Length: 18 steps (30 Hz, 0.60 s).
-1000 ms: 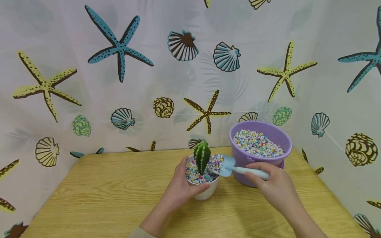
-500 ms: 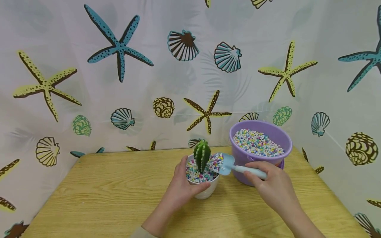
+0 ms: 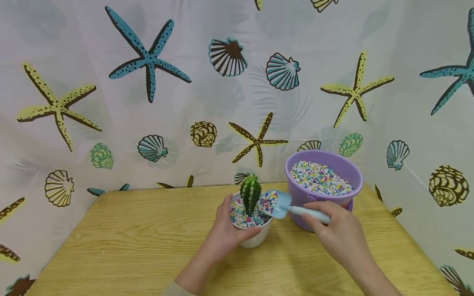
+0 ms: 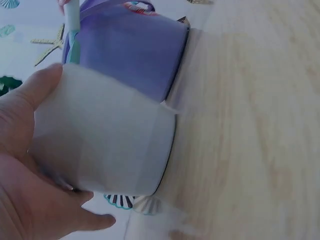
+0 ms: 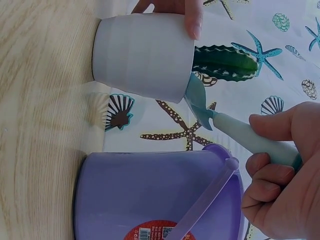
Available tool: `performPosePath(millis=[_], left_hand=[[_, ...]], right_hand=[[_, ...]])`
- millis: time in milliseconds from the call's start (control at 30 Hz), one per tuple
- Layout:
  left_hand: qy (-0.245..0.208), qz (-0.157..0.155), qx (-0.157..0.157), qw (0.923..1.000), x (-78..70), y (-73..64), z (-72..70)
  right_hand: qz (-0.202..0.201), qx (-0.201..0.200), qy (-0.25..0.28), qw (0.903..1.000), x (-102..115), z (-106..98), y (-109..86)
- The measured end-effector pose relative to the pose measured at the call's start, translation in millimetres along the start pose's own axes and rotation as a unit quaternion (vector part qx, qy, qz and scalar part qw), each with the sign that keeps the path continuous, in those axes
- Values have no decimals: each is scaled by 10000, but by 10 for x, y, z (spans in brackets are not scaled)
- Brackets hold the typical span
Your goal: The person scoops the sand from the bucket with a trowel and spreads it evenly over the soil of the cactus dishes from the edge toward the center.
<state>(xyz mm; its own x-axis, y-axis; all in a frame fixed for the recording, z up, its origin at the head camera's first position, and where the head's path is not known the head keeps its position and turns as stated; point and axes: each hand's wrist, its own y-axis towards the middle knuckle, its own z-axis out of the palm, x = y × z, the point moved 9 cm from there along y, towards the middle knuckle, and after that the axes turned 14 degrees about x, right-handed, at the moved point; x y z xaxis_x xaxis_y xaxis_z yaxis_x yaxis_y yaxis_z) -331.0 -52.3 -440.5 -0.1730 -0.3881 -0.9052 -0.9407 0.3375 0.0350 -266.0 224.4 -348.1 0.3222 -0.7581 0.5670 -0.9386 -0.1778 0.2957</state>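
Note:
A green cactus (image 3: 250, 195) stands upright in a white pot (image 3: 255, 239) filled with small multicoloured pebbles. My left hand (image 3: 226, 235) grips the pot from its left side, thumb at the near rim and fingers round the far side. In my right hand (image 3: 340, 228) is the handle of a light blue trowel (image 3: 283, 204). Its blade bears colourful pebbles (image 3: 268, 201) and reaches over the pot's right rim, close beside the cactus. The right wrist view shows the trowel's blade (image 5: 199, 97) right at the rim, with my thumb and curled fingers round the handle.
Behind the trowel, at the back right, a purple bucket (image 3: 301, 193) holds many more pebbles (image 3: 320, 176). Its handle (image 5: 205, 200) hangs down one side. The wooden table (image 3: 129, 238) is backed by a curtain (image 3: 177, 94) printed with starfish and shells.
My right hand and the trowel have shifted very slightly left. The blade stays at the pot's rim with pebbles on it, and my left hand keeps its hold.

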Motion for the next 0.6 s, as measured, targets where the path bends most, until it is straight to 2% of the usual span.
performPosePath(millis=[200, 300, 400, 600], left_hand=[[-668, -79, 562, 9962, 56, -1, -54], [-830, -129, 769, 9935, 73, -13, -80], [-707, -171, 738, 9946, 77, -11, -101], [-93, -139, 326, 9993, 79, 12, -86]], right_hand=[[-56, -45, -34, 10000, 16, 1, -15], [-74, -63, -61, 9999, 18, 2, -26], [-104, -71, -103, 9999, 28, 3, -36], [-230, -173, -235, 9993, 81, 0, -55]])
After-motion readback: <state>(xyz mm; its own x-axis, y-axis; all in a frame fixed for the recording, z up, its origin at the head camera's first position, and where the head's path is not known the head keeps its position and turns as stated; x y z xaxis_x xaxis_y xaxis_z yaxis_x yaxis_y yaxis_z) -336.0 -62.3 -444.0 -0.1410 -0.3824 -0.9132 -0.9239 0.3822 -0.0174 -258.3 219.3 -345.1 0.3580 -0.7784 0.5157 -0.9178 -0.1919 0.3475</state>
